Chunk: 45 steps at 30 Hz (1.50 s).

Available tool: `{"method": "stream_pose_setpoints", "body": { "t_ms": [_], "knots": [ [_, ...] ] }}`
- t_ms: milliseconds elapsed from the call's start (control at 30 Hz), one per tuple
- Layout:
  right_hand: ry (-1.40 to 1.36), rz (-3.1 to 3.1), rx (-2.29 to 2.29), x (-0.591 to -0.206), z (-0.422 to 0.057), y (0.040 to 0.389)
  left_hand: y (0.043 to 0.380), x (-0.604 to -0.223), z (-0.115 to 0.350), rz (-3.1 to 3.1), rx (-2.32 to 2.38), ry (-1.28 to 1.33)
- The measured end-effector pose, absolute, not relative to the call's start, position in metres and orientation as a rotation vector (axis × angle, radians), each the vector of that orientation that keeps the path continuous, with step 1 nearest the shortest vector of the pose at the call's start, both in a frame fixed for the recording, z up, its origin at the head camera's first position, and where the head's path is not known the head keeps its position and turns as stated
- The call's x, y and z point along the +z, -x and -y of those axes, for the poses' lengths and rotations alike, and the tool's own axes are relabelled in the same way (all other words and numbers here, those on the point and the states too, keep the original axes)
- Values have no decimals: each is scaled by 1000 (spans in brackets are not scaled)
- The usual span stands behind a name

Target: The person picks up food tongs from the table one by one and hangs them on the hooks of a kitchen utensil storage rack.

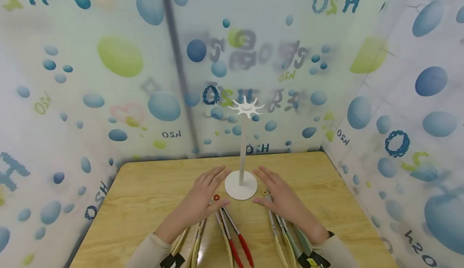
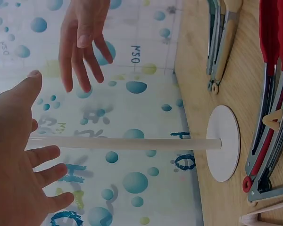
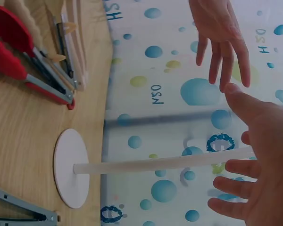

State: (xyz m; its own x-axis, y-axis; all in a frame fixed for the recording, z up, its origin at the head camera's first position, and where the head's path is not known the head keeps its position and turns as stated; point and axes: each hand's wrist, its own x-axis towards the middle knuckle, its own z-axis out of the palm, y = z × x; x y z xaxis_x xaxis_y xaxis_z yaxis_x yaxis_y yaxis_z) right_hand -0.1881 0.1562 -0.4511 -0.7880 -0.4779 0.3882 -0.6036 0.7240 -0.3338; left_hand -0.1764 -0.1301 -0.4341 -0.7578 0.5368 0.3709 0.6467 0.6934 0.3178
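A white stand with a round base (image 1: 232,191), a thin pole (image 1: 243,147) and a ring of curved hooks (image 1: 247,108) on top stands upright on the table. My left hand (image 1: 203,198) is held to the left of the pole, fingers extended and spread. On the other side my right hand (image 1: 284,199) mirrors it, fingers also spread. Neither hand holds anything. Both wrist views show the pole (image 2: 155,144) passing between the hands. Tongs with red grips (image 1: 245,250) lie nearest the left hand's thumb.
More tongs with beige ends (image 1: 195,246) lie under the left forearm. To the right, another group of tongs (image 1: 277,236), one with green parts (image 1: 302,240), lies beneath the right forearm. Patterned curtains (image 1: 119,56) surround the wooden table (image 1: 145,183) at the back and sides.
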Motion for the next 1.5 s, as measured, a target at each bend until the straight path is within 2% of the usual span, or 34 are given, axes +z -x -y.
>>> {"method": "stream_pose_setpoints", "body": {
  "t_ms": [267, 433, 600, 967, 1167, 1500],
  "knots": [
    [-700, 2554, 954, -428, -145, 216, 202, -444, 122, 2652, -1114, 856],
    [-602, 2502, 1180, -409, -131, 241, 230, -455, 116, 2524, -1526, 871],
    [-543, 2424, 1418, -393, -115, 264, 259, -467, 110, 2400, -1716, 820],
    [-430, 2367, 1636, -379, -91, 296, 293, -491, 90, 2426, -1803, 781],
    [-410, 2336, 1717, -378, -85, 305, 299, -498, 77, 2404, -1854, 863],
    [-447, 2374, 1728, -374, -86, 316, 307, -503, 72, 2458, -1888, 858]
  ]
}}
